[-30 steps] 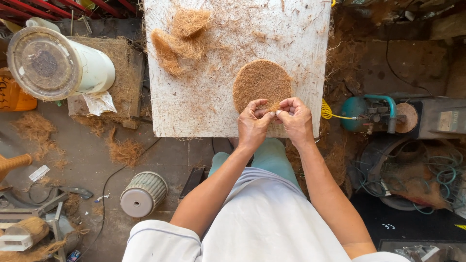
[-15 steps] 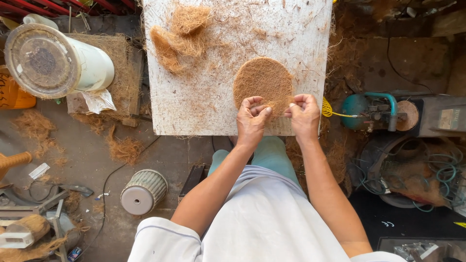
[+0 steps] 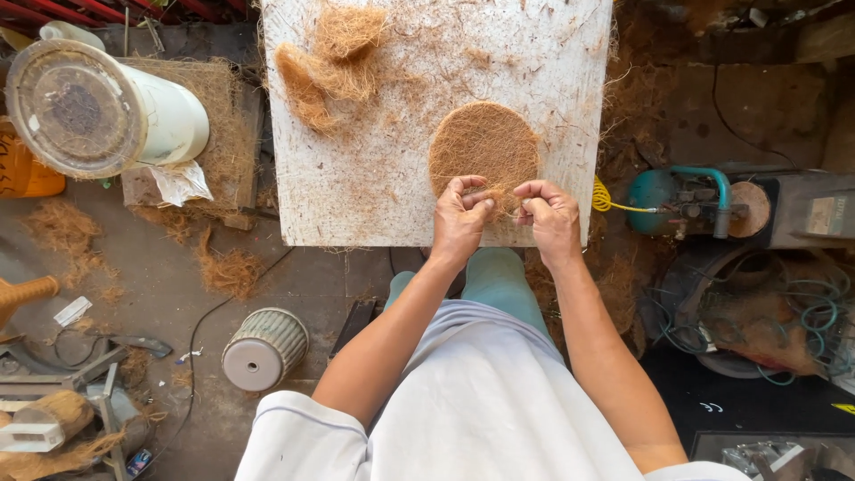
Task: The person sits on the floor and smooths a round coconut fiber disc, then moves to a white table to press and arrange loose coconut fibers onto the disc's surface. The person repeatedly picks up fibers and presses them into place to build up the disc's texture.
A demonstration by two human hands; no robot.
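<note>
Hands closer together now; both hands' fingers (image 3: 482, 206) pinching fibre disc (image 3: 484, 147) near edge.

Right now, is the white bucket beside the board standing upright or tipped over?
Tipped over. The white bucket lies on its side on a wooden block, its round lid end facing the camera.
</note>
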